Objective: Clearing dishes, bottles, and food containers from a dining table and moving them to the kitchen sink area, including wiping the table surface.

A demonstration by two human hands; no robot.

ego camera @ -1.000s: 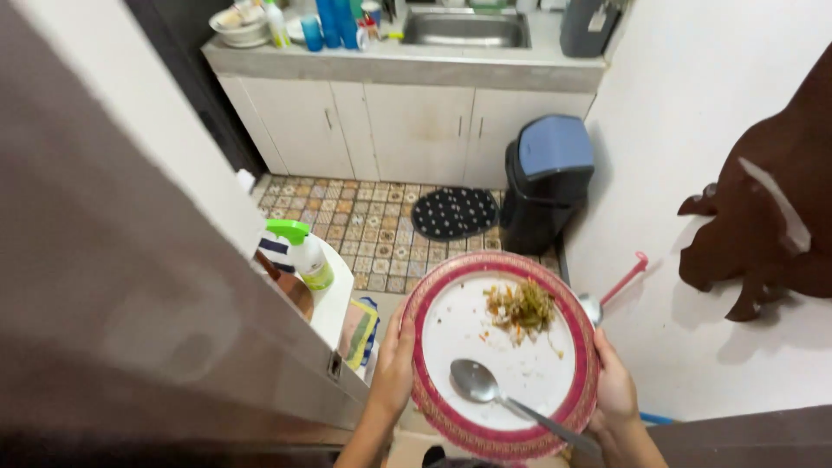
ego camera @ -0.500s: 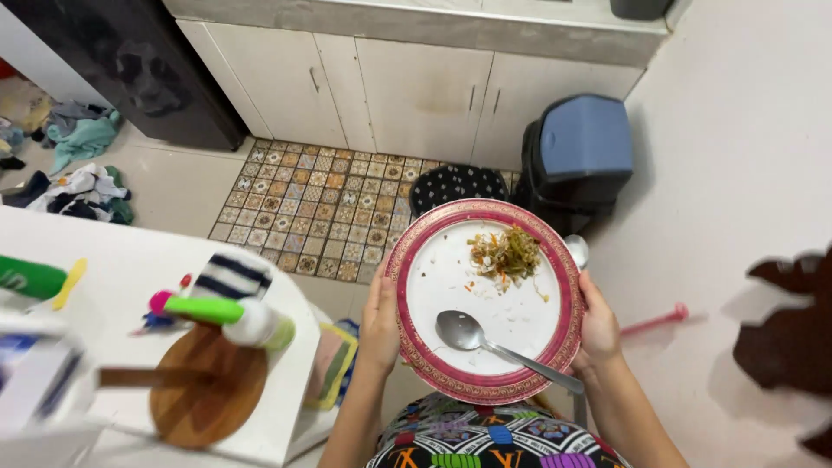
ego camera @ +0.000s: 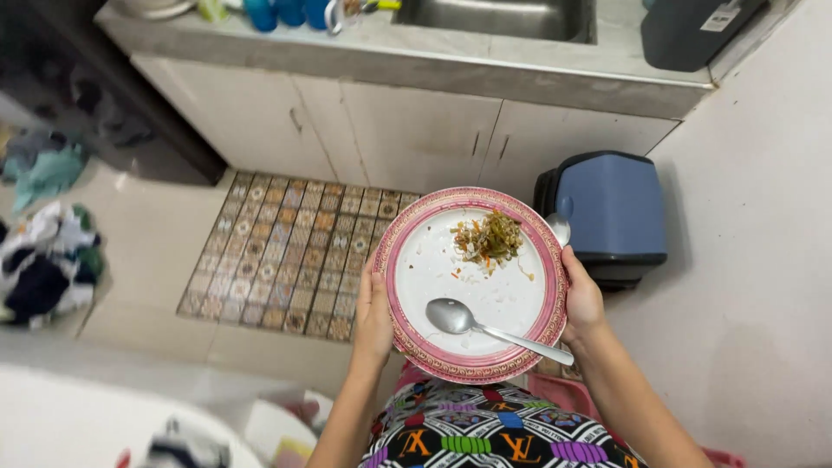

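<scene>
I hold a round white plate with a red patterned rim (ego camera: 407,251) in front of me, one hand on each side. My left hand (ego camera: 373,314) grips its left edge and my right hand (ego camera: 581,299) grips its right edge. A small heap of green and orange food scraps (ego camera: 488,236) lies on the far part of the plate. A metal spoon (ego camera: 485,326) rests on the near part, its handle pointing toward my right hand. A second spoon bowl (ego camera: 559,228) shows just past the plate's right rim.
A black bin with a blue lid (ego camera: 611,215) stands right of the plate against the white cabinets (ego camera: 373,130). Above them a counter holds a steel sink (ego camera: 498,17) and blue cups (ego camera: 282,12). A patterned mat (ego camera: 286,256) covers the floor; clothes (ego camera: 43,260) lie at left.
I have moved forward past the white table, which has left the view. The cabinets, sink and bin are closer. Both hands still hold the plate the same way.
</scene>
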